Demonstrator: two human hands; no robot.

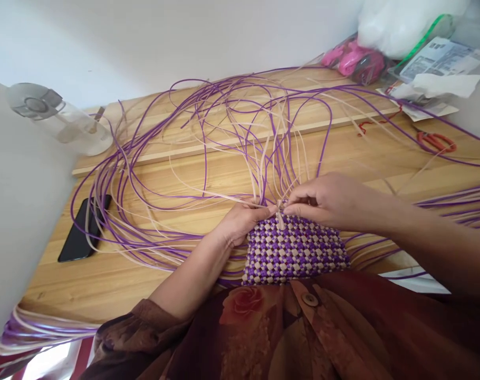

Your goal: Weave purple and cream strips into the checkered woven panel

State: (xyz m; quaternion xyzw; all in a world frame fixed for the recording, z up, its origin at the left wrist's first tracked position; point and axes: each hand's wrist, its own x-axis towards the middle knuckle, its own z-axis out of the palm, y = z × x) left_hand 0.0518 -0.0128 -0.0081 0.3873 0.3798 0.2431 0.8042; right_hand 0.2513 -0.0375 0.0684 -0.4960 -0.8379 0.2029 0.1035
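A purple and beige woven panel (295,250) lies at the table's front edge, against the clothing. From its far edge, long purple and beige strands (269,163) fan out over the table. My left hand (246,219) grips the panel's upper left corner, thumb and fingers pressed together on it and on the strands there. At the top edge my right hand (321,203) pinches a thin beige strand between thumb and forefinger. A short beige end lies on the weave just below the fingertips. Both hands' fingertips are almost touching.
A black phone (84,229) lies at the left, partly under strands. Behind it stands a clear bottle (72,126). Orange-handled scissors (435,141) rest at the right. Pink items in plastic (354,59) and papers (441,60) sit at the back right. More strands hang over both sides.
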